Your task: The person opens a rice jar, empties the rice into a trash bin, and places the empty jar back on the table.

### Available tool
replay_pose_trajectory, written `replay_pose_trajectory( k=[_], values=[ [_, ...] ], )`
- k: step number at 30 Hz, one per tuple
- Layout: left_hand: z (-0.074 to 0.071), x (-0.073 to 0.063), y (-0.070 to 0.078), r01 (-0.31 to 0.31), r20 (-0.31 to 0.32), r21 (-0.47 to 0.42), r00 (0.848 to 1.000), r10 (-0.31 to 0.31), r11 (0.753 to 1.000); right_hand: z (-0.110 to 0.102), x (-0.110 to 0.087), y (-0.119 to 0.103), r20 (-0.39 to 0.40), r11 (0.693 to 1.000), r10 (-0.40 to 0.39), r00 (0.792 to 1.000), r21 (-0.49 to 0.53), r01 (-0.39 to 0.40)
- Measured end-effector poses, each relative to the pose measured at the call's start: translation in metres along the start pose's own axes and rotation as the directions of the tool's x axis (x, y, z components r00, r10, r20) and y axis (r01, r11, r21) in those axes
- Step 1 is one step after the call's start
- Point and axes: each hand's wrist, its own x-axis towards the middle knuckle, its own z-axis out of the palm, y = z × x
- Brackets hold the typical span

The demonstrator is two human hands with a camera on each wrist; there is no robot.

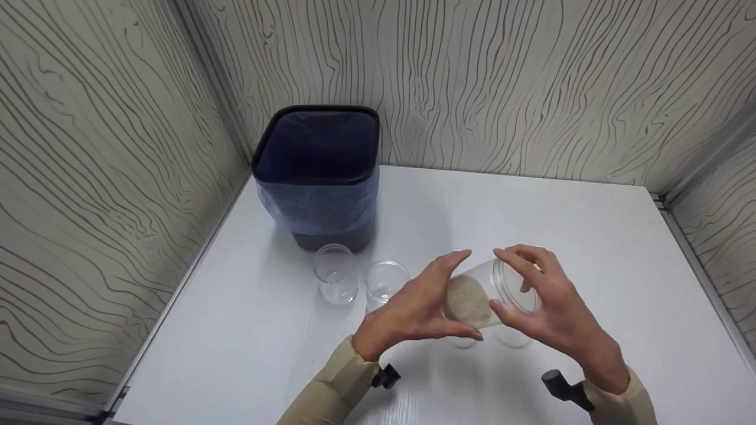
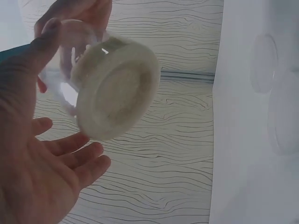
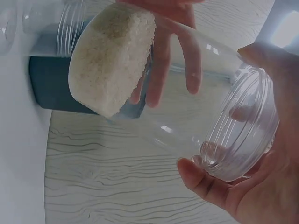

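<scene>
A clear jar (image 1: 485, 289) is tilted nearly onto its side above the table, with pale rice-like grains (image 3: 110, 60) gathered toward its base. My right hand (image 1: 552, 307) grips it around the threaded mouth end, thumb and fingers on opposite sides. Around the base end, my left hand (image 1: 413, 304) spreads its thumb and fingers; in the left wrist view, its fingers (image 2: 77, 156) extend loosely below the jar base (image 2: 119, 93). Whether the left hand touches the jar, I cannot tell. It is also unclear whether a clear lid covers the mouth.
Two clear jars (image 1: 335, 276) (image 1: 387, 277) stand left of my hands on the white table (image 1: 236, 330). Behind them is a dark bin (image 1: 336, 230) lined with a bluish bag. Clear round objects (image 1: 512, 339) lie partly hidden under my hands. Wood-patterned panels (image 1: 472, 88) enclose the table.
</scene>
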Motion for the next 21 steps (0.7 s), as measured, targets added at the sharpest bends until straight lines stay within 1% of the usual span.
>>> replay_pose_trajectory(
  k=[5,7,9,11,13,16,19,21],
  values=[
    [0.005,0.003,0.007,0.003,-0.010,-0.006,1.000,-0.003,1.000,0.008,0.006,-0.011,-0.001,0.995,-0.094,0.996,0.044,0.094],
    [0.006,0.003,0.009,0.007,-0.026,0.008,1.000,-0.006,1.000,0.009,0.007,-0.014,0.011,0.992,-0.116,0.993,0.044,0.115],
    [0.007,0.003,0.010,0.006,-0.050,0.042,0.999,-0.004,0.999,0.008,0.008,-0.016,0.030,0.992,-0.122,0.992,0.025,0.121],
    [0.010,0.003,0.011,0.001,-0.078,0.083,0.997,0.006,0.997,0.006,0.008,-0.017,0.055,0.993,-0.116,0.992,-0.010,0.116],
    [0.014,0.003,0.013,-0.002,-0.113,0.129,0.993,0.017,0.992,0.003,0.006,-0.018,0.075,0.992,-0.098,0.992,-0.069,0.103],
    [0.020,0.003,0.016,0.011,-0.163,0.220,0.986,0.025,0.975,0.001,0.004,-0.020,0.090,0.980,-0.033,0.995,-0.194,0.050],
    [0.025,0.002,0.017,0.029,-0.203,0.293,0.979,0.033,0.956,0.002,0.004,-0.022,0.064,0.956,0.015,0.998,-0.294,0.004],
    [0.027,0.000,0.017,0.025,-0.210,0.294,0.977,0.039,0.956,0.004,0.004,-0.023,0.034,0.948,0.015,0.999,-0.317,-0.004]
  ],
)
